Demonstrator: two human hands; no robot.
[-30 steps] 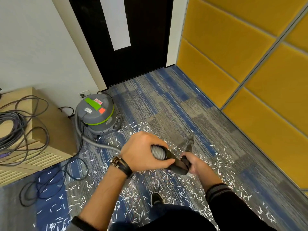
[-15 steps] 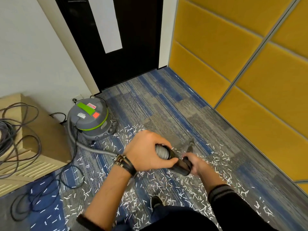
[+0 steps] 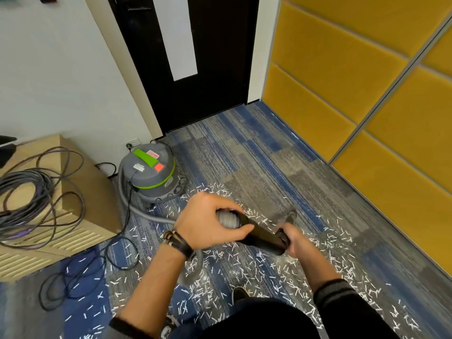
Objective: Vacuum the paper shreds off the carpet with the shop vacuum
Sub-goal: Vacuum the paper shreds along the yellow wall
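little has changed over the last second: the head has swung, so the door [image 3: 215, 57] and wall sit differently in view, but the grip on the tool is as before. left hand [image 3: 208, 222] stays wrapped over the grey ribbed cuff where the hose [image 3: 144, 212] joins the black wand [image 3: 263, 237], fingers curled over the top and thumb along the near side. right hand [image 3: 293, 239] stays closed round the wand's far end, knuckles outward. the nozzle [image 3: 291, 215] is down on the carpet [image 3: 256, 155] just beyond the right hand and has crept only slightly forward and right compared with the earlier frames. whether it is lifting paper cannot be told, as the mouth is hidden. the shop vacuum [image 3: 149, 174] stands where it did, by the wall socket near the door, with the hose trailing from it to the left hand. paper shreds [image 3: 220, 267] still lie thick around the shoe [image 3: 238, 293] and out to the right. the carpet beyond the nozzle toward the door looks nearly bare. judgement: a stroke is in progress and most of the job is still ahead. the loose cable coil [image 3: 29, 192] on the wooden box [image 3: 93, 196] is untouched.
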